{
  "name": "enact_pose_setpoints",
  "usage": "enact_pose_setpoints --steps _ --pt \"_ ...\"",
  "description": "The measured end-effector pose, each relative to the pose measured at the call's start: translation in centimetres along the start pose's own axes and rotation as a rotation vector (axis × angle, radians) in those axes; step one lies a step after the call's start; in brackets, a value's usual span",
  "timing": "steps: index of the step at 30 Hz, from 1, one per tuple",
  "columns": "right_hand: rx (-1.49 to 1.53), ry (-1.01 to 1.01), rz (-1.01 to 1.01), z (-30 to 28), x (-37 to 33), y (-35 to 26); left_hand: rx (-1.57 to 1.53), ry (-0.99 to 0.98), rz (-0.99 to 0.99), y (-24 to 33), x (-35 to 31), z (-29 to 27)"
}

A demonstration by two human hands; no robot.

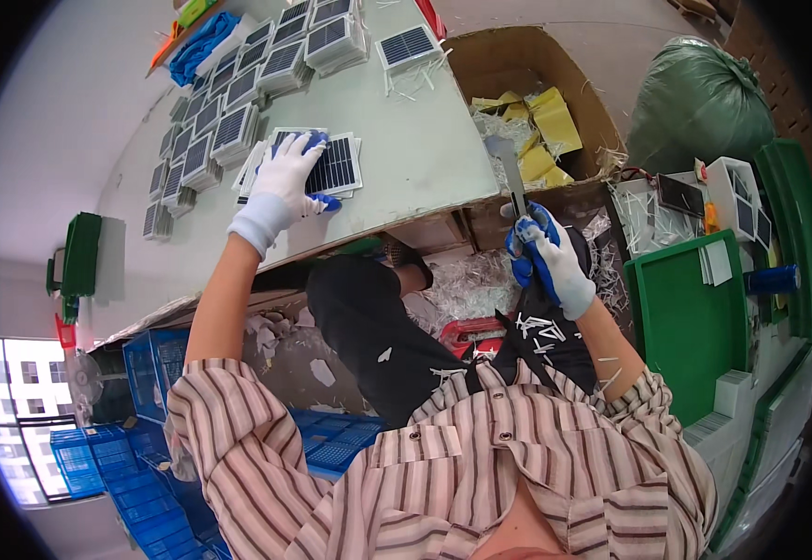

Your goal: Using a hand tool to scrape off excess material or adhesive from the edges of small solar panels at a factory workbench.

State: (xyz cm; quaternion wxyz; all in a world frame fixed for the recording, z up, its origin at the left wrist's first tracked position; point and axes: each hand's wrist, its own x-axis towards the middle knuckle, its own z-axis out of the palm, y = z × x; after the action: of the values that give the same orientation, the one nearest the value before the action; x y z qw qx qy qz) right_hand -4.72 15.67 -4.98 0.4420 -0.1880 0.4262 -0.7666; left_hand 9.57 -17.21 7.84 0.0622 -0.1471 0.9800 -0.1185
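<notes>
Across the pale bench (406, 140), rows of small dark solar panels (229, 93) are standing in stacks along the far side, and beyond its right end an open cardboard box (518, 65) is holding yellow scraps and pale trimmings, with a green tray (681, 327) lying further right. Nearer the bench's front edge, the left hand (280, 191), in a white glove with blue tips, is pressing flat on the top panel (336, 168) of a short stack, its fingers (311, 143) spreading over it rather than closing round it. Off the bench edge, the right hand (546, 257), gloved alike, is gripping the handle of a flat-bladed knife (509, 173), fingers wrapping it tightly and the blade pointing up and away. Judging by this, the work is sitting between panels: one is being steadied or picked from the stack while the blade is waiting. The next move probably calls for lifting a single panel clear without dragging its neighbours, then bringing its edge and the blade together.
</notes>
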Motion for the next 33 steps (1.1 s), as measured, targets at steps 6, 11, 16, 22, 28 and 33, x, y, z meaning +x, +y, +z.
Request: enact_pose_setpoints --steps 6,11,16,22,28,33 --pt "0.050 0.013 0.048 -0.9 -0.9 -0.6 -0.294 0.089 0.057 -1.5 0.5 -1.4" --pt "0.145 0.022 0.029 -2.9 -0.9 0.0 -0.219 0.510 0.088 2.5 1.1 -1.5" --pt "0.035 0.064 0.049 -4.6 0.6 1.1 -0.143 0.702 0.248 12.3 0.9 0.4" --pt "-0.065 0.239 -0.007 -5.8 3.7 3.1 -0.433 0.566 0.211 17.1 1.2 1.1" --pt "-0.254 0.132 -0.103 -5.0 5.6 3.3 -0.373 0.608 -0.079 18.0 4.3 2.5" --pt "-0.271 0.223 -0.144 -5.9 6.5 5.7 -0.456 0.632 0.050 18.5 5.3 2.0"
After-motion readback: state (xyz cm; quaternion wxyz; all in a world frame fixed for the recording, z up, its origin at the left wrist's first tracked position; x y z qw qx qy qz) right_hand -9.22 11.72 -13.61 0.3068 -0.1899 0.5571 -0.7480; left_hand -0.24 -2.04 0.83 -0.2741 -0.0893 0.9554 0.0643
